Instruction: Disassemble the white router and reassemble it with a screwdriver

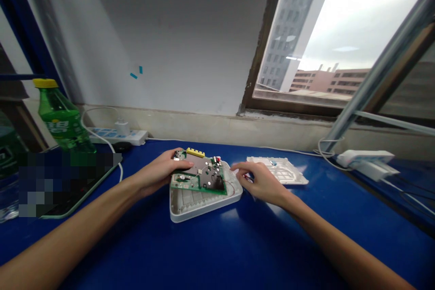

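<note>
Evidently the green circuit board (199, 174) is the centre of attention: from where I stand, it sits across the open white casing (204, 210), turned a little askew so the shell's inside shows along its 6 o'clock side. With a yellow block (195, 152) at its 12 o'clock edge, its component face is upward, which seems to leave the parts easy to get at.

At 9 o'clock the left hand (163, 170) has the board by its edge, thumb laid flat on top and the other fingers mostly hidden beyond the rim. I'd take that closed grip as a way of steadying it over the shell. At 3 o'clock the right hand (260, 181) is loosely curled, thumb and index fingertips near each other beside the thin wires (232, 184); I cannot tell whether it pinches 1 of them. Its position suits fine fingering rather than bearing weight.

Farther out at 3 o'clock, a second white shell piece (287, 171) lies flat on the blue table (204, 253), ribbed side up, seemingly put aside for elbow room. Of 2 power strips, 1 white strip (137, 137) sits at 10 o'clock against the wall, and another strip (367, 158) at 2 o'clock, their cables mostly away from the work. A green bottle (61, 120) stands at 10 o'clock, beyond the left forearm.
</note>
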